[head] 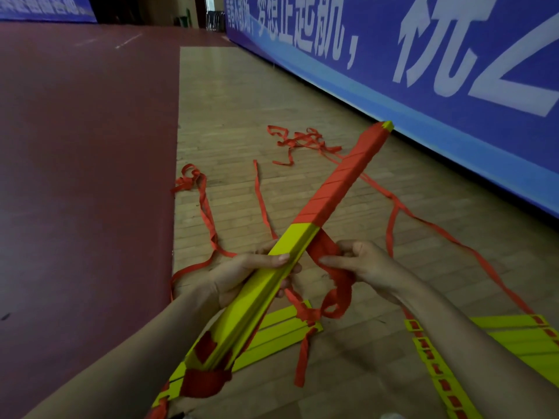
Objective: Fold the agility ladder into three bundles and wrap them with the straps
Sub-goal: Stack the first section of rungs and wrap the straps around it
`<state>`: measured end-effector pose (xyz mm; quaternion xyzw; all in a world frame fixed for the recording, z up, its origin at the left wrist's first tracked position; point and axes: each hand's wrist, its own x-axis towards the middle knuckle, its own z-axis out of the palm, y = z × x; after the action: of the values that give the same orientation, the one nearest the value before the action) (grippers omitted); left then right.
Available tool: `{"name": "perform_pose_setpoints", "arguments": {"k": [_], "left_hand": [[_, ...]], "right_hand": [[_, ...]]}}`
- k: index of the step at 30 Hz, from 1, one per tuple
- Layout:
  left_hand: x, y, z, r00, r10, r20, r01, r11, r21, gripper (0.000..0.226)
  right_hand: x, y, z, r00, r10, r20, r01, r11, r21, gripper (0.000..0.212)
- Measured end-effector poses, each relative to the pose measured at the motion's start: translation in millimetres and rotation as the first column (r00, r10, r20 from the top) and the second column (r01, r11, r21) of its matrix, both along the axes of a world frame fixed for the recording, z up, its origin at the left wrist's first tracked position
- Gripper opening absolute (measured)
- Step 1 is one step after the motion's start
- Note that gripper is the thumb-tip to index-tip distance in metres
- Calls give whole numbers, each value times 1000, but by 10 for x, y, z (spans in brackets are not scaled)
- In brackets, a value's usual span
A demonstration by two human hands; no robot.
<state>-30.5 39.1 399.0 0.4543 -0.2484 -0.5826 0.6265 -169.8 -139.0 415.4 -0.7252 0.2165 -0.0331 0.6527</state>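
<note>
Far to the left of the bundle lies a dark red floor covering (84, 176), and its edge meets the pale wooden parquet floor (242, 95) that runs beneath everything else. A loose red fabric strap (205, 207) trails over the wood just left of the bundle and curls into a knot at its far end. The left hand (239, 276) grips the long bundle of stacked yellow plastic ladder rungs (296, 237) from below, fingers curled round it and thumb laid across its top face. The bundle is lifted off the floor and slants away to the upper right, its far half wound in red strap, with more red strap bunched at its near end. Under its near end, flat yellow rungs (281, 328) lie on the wood. Touching the bundle's right side, the right hand (375, 264) pinches a wide red strap (341, 285) between thumb and fingertips; this strap loops down below the hand. Beyond the bundle, tangled red straps (302, 140) lie on the floor. Right of the bundle, more yellow rungs with red strap slots (520, 334) lie fanned out. Behind the bundle's far tip stands a blue banner with white characters (393, 86).
</note>
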Motion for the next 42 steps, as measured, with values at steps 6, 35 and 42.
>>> {"name": "perform_pose_setpoints", "arguments": {"k": [6,35,42], "left_hand": [[4,-43,55,998,-19,-61,16,999,-49,77],[-409,-400,-392,-319,34,947,-392,905,-165,38],[-155,-323,-44,671,132,730,-294,951,98,48]], "right_hand": [[42,35,-22,993,-63,95,62,998,15,8],[210,246,-116,907,-394,145,420,848,-322,53],[161,95,-32,903,-397,164,417,902,-110,44]]}}
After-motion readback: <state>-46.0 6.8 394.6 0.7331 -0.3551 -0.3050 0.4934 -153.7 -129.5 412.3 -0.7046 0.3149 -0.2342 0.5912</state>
